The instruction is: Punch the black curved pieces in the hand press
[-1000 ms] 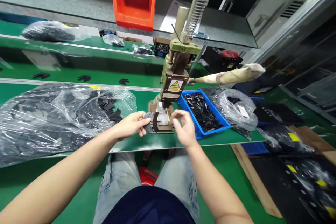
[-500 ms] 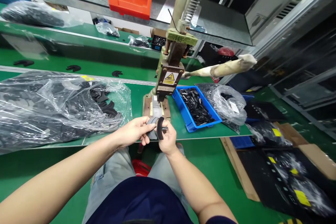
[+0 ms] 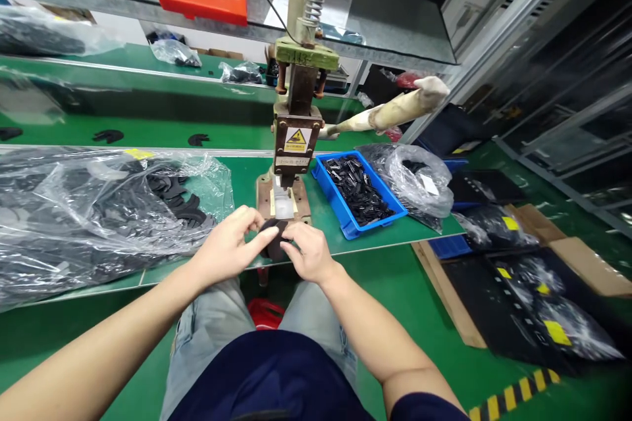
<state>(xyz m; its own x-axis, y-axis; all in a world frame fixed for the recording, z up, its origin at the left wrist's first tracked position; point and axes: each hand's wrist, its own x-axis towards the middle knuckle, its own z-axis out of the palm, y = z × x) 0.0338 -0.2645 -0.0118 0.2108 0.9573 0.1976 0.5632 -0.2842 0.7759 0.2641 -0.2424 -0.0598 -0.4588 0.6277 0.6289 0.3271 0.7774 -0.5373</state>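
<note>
Dark curved pieces (image 3: 274, 243) are between my two hands, just in front of the press base (image 3: 263, 200). My left hand (image 3: 236, 242) grips them from the left, thumb on top. From the right, my right hand (image 3: 307, 251) has its thumb and fingertips at their edge, closed on them. How many pieces are held and how they fit together is hard to tell. Above the hands stands the lever press (image 3: 297, 112) with its ram over a pale fixture (image 3: 284, 204). Right of it a blue tray (image 3: 351, 231) holds small black parts.
A large clear bag (image 3: 99, 223) of dark curved parts covers the bench's left side. The press lever (image 3: 395, 112) sticks out to the right. Behind run a green strip with curved pieces (image 3: 108, 136) and a shelf with an orange bin (image 3: 197, 0). Another plastic bag (image 3: 419, 177) lies right of the tray.
The view has shifted, so the press appears further left. The curved pieces, earlier apart with one upright in my right hand, are now together and lie flatter between both hands.
</note>
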